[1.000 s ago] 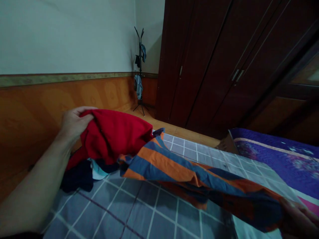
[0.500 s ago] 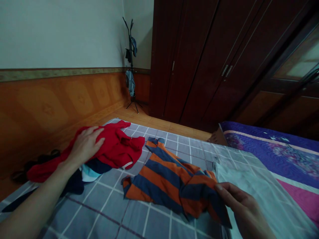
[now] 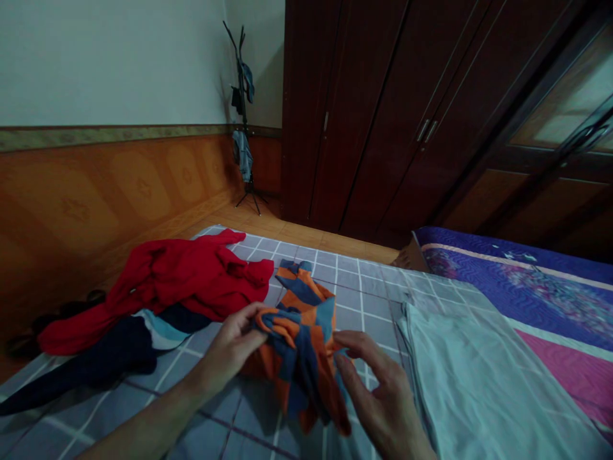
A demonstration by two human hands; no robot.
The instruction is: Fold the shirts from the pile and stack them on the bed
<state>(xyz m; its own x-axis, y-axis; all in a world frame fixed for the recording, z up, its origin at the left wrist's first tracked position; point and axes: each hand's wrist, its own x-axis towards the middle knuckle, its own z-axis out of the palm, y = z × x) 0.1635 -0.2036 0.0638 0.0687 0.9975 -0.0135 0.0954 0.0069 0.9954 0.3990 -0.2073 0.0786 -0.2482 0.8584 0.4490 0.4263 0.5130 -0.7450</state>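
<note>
An orange and navy striped shirt (image 3: 301, 338) lies bunched on the grey checked bedsheet (image 3: 345, 287). My left hand (image 3: 230, 348) pinches a fold of it from the left. My right hand (image 3: 376, 383) is at the shirt's right edge, fingers spread, and holds no cloth that I can see. Left of my left hand lie a crumpled red garment (image 3: 191, 275) and a dark navy garment (image 3: 96, 361), with a pale blue piece (image 3: 160, 332) between them. A pale grey-white folded sheet (image 3: 479, 383) lies right of my right hand.
A purple floral quilt (image 3: 536, 294) covers the adjoining bed on the right. A dark wooden wardrobe (image 3: 364, 115) stands behind it. A coat stand with hanging clothes (image 3: 244, 121) stands in the corner. Dark shoes (image 3: 57, 319) sit on the wooden floor at the left.
The striped shirt has gone from lying spread out to being gathered up. My left hand has left the red garment and moved onto the shirt, and my right hand has moved left.
</note>
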